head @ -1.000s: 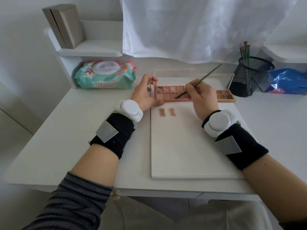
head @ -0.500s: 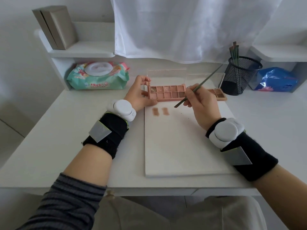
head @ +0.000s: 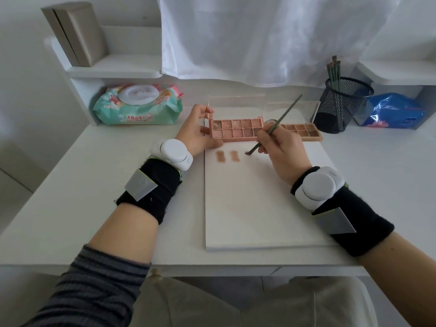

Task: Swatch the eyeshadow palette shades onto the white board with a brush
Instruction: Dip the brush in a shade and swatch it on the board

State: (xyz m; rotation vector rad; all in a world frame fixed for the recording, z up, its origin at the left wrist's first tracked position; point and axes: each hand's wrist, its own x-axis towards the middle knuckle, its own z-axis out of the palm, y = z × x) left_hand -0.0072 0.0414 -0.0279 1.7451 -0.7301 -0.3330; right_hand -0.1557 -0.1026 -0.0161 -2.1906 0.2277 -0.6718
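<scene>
A pink eyeshadow palette [head: 237, 129] with its clear lid up lies along the far edge of the white board [head: 257, 204]. My left hand [head: 197, 132] grips the palette's left end, thumb on the near side. My right hand [head: 280, 149] pinches a thin dark brush [head: 274, 125] like a pen. The brush tip touches the board just right of two brown swatches [head: 227, 156], where a small dark mark shows. A second palette [head: 302, 132] lies to the right, partly hidden behind my right hand.
A black mesh cup [head: 342, 106] with several brushes stands at the back right, beside a blue bag [head: 392, 110]. A pack of wet wipes [head: 138, 105] lies at the back left under a shelf holding grey boxes [head: 75, 34]. A white curtain hangs behind.
My right hand has brought the brush from the palette pans down to the board, and its tip now touches beside the two swatches. My left hand has stayed on the palette.
</scene>
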